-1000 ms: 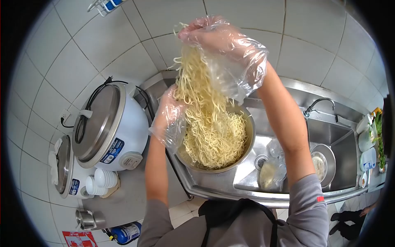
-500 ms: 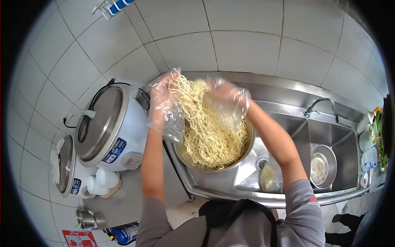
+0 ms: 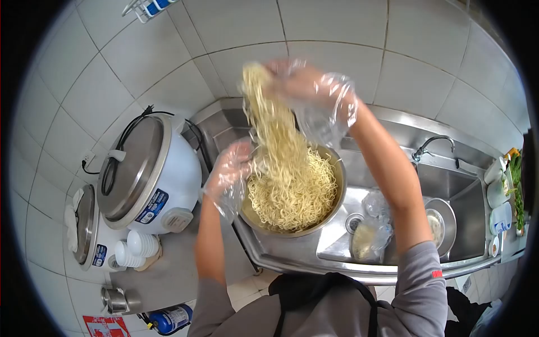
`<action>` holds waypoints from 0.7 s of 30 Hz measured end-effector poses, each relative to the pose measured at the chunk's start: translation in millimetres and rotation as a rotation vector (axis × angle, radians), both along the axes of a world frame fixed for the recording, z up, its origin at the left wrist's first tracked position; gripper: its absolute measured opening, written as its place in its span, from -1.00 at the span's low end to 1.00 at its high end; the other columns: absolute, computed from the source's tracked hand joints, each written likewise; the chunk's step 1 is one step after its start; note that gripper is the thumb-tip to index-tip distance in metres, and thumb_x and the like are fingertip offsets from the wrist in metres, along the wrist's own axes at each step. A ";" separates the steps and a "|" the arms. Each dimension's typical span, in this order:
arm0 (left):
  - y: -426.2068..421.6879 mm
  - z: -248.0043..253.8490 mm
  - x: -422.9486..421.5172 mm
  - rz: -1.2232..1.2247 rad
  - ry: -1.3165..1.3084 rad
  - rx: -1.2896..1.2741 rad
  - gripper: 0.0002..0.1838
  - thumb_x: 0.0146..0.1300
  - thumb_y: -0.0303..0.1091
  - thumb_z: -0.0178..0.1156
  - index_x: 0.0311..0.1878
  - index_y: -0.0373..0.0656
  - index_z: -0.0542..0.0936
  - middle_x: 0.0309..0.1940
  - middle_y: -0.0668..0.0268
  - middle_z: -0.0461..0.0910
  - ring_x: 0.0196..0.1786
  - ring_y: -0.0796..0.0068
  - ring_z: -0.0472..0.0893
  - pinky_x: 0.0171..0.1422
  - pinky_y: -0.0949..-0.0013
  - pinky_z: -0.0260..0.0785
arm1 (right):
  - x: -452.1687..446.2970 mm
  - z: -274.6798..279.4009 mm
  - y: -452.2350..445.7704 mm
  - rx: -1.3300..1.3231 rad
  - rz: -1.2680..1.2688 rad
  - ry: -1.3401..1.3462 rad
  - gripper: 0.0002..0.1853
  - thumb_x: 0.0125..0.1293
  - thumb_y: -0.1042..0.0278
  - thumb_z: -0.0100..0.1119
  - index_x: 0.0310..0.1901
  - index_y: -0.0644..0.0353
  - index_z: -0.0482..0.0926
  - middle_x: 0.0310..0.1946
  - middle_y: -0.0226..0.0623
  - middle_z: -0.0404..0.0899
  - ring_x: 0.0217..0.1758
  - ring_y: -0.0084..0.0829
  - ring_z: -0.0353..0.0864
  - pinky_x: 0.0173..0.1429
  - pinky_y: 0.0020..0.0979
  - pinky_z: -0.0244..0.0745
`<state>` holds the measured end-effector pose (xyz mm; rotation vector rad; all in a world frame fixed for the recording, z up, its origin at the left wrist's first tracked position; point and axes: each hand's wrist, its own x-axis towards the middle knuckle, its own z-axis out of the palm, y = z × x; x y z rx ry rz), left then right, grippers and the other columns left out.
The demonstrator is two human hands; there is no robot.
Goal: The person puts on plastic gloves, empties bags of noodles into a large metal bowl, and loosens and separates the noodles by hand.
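Both my hands wear clear plastic gloves. My right hand is raised above the metal bowl, closed around the top of a long bunch of yellow noodles. The strands hang, blurred by motion, down to the heap of noodles that fills the bowl. Lower down, at the bowl's left rim, is my left hand, its fingers loosely spread beside the hanging strands. Whether its fingertips touch the noodles is hard to make out.
Left of the bowl stand two large rice cookers and stacked white cups. To the right are a sink with a tap, a plastic bag and a metal basin. Another person's dark clothing shows at lower right.
My right hand has risen, lifting the noodles higher. My left hand has dropped from the top of the noodles to the bowl's left rim.
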<state>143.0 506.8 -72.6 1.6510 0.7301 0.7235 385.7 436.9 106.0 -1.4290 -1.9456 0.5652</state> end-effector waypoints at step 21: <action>-34.5 112.6 42.2 0.471 0.320 0.626 -0.59 0.09 -0.41 0.12 0.06 -0.15 0.45 -0.30 0.14 0.59 -0.27 0.37 0.58 -0.10 0.40 0.38 | 3.4 -38.6 -6.2 0.054 -0.164 0.249 -0.37 0.08 0.09 0.21 0.17 0.16 0.32 -0.03 -0.07 0.50 0.04 -0.20 0.49 0.13 -0.29 0.39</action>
